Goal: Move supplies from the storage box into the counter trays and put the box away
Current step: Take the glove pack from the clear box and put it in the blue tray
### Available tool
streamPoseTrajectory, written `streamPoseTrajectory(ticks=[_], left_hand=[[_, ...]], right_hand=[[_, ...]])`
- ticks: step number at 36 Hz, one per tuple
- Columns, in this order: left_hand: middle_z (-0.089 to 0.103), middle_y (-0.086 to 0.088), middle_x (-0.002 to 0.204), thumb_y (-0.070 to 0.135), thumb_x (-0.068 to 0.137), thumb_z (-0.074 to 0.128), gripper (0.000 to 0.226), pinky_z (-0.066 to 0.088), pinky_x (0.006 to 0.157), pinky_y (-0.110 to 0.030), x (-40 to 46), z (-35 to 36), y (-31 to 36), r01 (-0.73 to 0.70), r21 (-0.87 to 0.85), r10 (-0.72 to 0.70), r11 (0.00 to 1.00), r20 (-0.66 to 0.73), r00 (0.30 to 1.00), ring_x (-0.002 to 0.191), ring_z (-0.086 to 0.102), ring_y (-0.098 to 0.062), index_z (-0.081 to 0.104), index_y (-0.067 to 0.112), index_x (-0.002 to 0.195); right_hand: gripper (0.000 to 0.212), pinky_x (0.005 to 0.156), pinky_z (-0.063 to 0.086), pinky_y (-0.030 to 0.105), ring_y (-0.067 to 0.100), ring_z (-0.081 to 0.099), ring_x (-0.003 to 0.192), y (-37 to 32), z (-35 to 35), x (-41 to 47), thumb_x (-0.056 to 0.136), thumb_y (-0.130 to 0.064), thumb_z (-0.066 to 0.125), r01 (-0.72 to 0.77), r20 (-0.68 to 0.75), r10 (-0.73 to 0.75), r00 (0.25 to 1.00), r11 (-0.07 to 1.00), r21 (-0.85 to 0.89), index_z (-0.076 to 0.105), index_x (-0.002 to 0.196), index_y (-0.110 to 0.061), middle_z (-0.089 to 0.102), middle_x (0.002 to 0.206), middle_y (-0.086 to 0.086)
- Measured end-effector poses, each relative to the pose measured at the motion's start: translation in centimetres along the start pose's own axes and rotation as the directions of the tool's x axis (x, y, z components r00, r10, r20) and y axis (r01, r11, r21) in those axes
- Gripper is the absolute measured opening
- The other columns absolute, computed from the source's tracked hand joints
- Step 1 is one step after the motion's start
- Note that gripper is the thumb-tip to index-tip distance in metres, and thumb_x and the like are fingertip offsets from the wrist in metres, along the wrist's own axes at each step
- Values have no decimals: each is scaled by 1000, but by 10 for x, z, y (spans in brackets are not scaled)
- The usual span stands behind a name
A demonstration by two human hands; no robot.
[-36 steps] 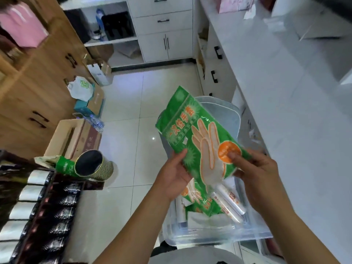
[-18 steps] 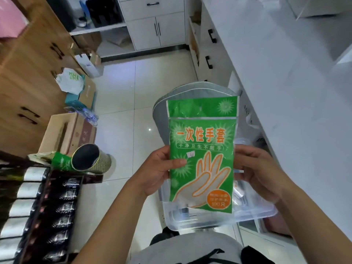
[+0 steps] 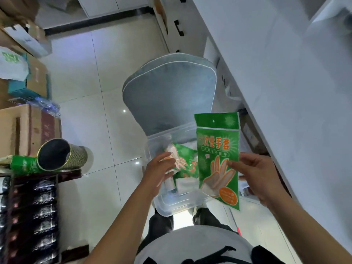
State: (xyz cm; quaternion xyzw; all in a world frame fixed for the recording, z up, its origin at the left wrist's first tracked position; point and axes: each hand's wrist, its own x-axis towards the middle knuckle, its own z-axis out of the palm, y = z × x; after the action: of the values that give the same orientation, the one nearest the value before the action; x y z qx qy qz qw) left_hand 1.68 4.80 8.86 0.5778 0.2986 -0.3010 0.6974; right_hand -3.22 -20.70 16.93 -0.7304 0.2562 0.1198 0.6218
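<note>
**Glove pack up, box below**

My right hand (image 3: 255,176) pinches the green glove pack (image 3: 218,159) upright above the clear storage box (image 3: 171,204). My left hand (image 3: 159,171) hangs spread over the box, holding nothing. Another pack (image 3: 185,159) lies inside.

We see a grey cushioned chair (image 3: 167,96) at frame centre carrying a clear plastic storage box (image 3: 165,203). It stands on the pale tiled floor (image 3: 85,103). At left, cardboard boxes (image 3: 28,128) seem to sit on that floor. The white counter (image 3: 285,88) fills the right.
</note>
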Motion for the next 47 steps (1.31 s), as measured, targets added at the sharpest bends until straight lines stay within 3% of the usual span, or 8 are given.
streamPoseTrajectory(ticks=[7,13,17,20,27,34,39,47], left_hand=[[66,-13,113,9,88,67,37,51,86,-36,66,-24,-59,196,328,-166,924,-118,979,94,60,-25,61,12,125],[65,-9,114,12,83,68,42,49,83,-32,136,-18,-88,117,645,-64,755,-105,992,97,61,-25,60,9,124],[56,-14,134,10,84,62,55,46,100,-40,187,-7,-101,-180,958,99,224,161,982,122,53,-32,49,9,138],[44,-15,145,12,88,57,61,41,105,-43,223,10,-99,-335,902,51,-273,362,931,130,45,-32,36,10,146],[55,-12,135,8,88,50,59,36,104,-44,283,61,-93,-366,709,19,-603,471,882,126,50,-32,35,13,144],[65,-11,122,4,91,47,38,48,93,-39,302,63,-90,-283,729,-23,-624,344,939,114,63,-30,58,15,126],[65,-17,124,8,87,57,36,53,94,-41,287,46,-77,-259,829,-182,-496,192,964,114,63,-32,63,5,123],[65,-16,120,10,89,62,31,53,87,-37,215,33,-36,-101,948,-110,-301,71,991,108,64,-32,63,3,119]], right_hand=[[41,57,51,28,3,71,66,49,-7,-4,80,-17,77,-95,-196,48,979,967,-235,73,77,-57,76,76,-19],[46,62,55,30,-5,69,73,73,-5,-8,81,-18,75,-177,-244,103,964,936,-304,69,77,-63,71,78,-34],[29,60,54,30,-6,69,71,86,-5,-9,81,-22,74,-216,-270,131,954,924,-317,73,85,-51,72,82,-31],[21,57,48,22,-7,69,70,96,-7,-13,81,-25,74,-251,-293,167,941,927,-279,76,91,-43,74,79,-28],[29,40,39,8,-4,63,49,116,-15,-12,76,-24,79,-302,-363,236,901,943,-137,74,74,-53,75,70,-20],[29,48,45,8,-3,70,66,130,-26,-14,81,-14,76,-295,-335,245,910,950,-106,74,82,-43,74,71,-23],[23,57,46,6,-4,70,69,130,-30,-14,81,-15,75,-282,-317,240,918,955,-93,78,85,-37,75,75,-23],[20,68,49,19,-8,69,76,116,-37,-6,83,-22,74,-232,-213,199,957,962,-145,78,96,-37,75,87,-26]])
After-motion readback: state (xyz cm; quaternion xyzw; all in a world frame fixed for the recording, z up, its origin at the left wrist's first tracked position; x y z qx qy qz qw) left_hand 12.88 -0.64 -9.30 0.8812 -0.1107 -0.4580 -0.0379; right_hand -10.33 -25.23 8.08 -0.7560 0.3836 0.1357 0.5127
